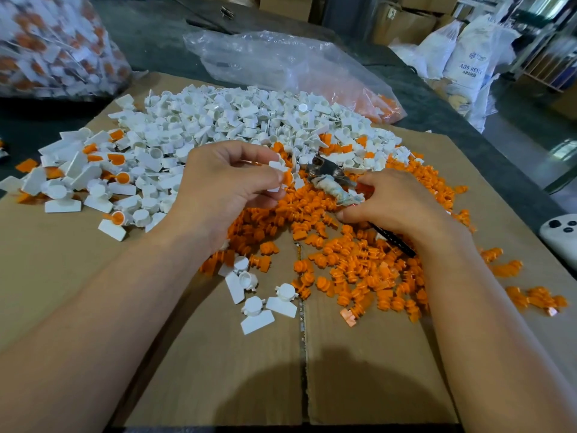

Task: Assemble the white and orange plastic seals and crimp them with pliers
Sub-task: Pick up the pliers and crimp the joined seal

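White shells (pixel 218 120) and orange plugs (pixel 359 270) litter cardboard (pixel 78 276) before a clear bag (pixel 281 64).

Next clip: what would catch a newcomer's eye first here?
Two heaps on the cardboard: white seal bodies at the back, orange inserts spilling front right. Between them the left hand pinches a white seal with orange showing, and the right hand holds pliers.

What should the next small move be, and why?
Probably bring the pliers in the right hand onto the seal that the left hand pinches: an orange part seems seated in its white body, and the pliers' head is beside it.
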A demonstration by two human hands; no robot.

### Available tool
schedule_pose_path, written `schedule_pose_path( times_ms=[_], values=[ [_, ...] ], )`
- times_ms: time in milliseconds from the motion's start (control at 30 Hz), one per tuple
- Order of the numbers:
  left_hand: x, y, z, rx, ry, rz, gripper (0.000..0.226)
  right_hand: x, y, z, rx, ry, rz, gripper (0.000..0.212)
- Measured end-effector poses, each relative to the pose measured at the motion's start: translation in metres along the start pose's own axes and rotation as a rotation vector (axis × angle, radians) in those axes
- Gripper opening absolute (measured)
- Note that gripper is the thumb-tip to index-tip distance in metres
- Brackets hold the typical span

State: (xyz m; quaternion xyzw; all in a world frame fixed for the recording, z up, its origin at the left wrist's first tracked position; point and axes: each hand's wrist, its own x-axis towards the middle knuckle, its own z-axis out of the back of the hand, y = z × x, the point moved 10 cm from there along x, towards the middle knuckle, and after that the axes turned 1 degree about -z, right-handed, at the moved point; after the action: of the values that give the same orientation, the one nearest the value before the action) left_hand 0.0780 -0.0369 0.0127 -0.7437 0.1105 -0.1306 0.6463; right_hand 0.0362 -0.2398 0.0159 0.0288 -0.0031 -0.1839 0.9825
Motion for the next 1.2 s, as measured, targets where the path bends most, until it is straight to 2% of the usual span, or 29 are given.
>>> schedule_pose_path(
  times_ms=[67, 367, 467, 633, 767, 967, 1200],
  values=[
    [0.001, 0.000, 0.000, -0.005, 0.000, -0.003, 0.018, -0.001, 0.002, 0.008, 0.045, -0.066, 0.004, 0.047],
    [0.004, 0.002, 0.002, -0.116, -0.003, 0.003, 0.016, -0.021, 0.013, 0.050, 0.256, -0.332, 0.078, 0.030],
    [0.005, 0.002, 0.001, -0.149, -0.009, -0.008, 0.016, -0.025, 0.016, 0.055, 0.263, -0.384, 0.127, 0.034],
    [0.006, -0.003, 0.004, -0.166, -0.042, -0.088, 0.020, -0.032, 0.029, 0.061, 0.167, -0.454, 0.203, 0.011],
    [0.008, -0.007, 0.009, -0.197, -0.085, -0.151, 0.021, -0.034, 0.039, 0.056, 0.153, -0.436, 0.230, 0.016],
    [0.006, -0.013, 0.015, -0.249, -0.133, -0.241, 0.016, -0.033, 0.057, 0.037, 0.215, -0.320, 0.296, 0.031],
    [0.004, -0.021, 0.016, -0.226, -0.146, -0.303, 0.015, -0.032, 0.066, 0.027, 0.205, -0.267, 0.342, 0.039]
  ],
)
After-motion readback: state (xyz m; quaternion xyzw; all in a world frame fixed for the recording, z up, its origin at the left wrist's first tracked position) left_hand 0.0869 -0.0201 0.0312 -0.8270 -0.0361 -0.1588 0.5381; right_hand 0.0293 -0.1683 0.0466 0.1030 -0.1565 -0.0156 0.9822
